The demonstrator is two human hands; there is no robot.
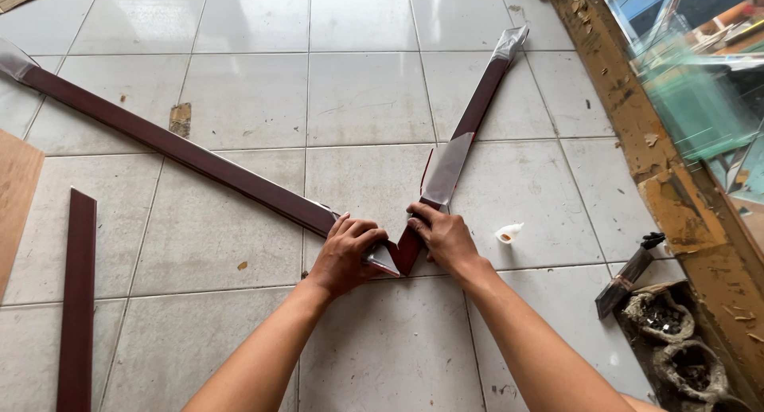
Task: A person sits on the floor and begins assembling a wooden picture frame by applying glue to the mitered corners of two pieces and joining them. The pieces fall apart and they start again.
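Observation:
Two long dark red-brown frame strips lie on the tiled floor and meet in a V at their mitred ends. My left hand (348, 253) grips the near end of the left strip (183, 151), which runs off to the upper left. My right hand (442, 237) presses on the near end of the right strip (469, 125), which runs to the upper right and has a loose silvery film peeling off it. The two cut ends touch at a corner joint (395, 261) between my hands.
A third dark strip (78, 300) lies at the left beside a wooden board (14, 197). A small white glue tube (509, 233) sits right of my right hand. A worn wooden beam (660, 165), glass sheets, a small dark tool (629, 277) and sacks (676, 340) line the right.

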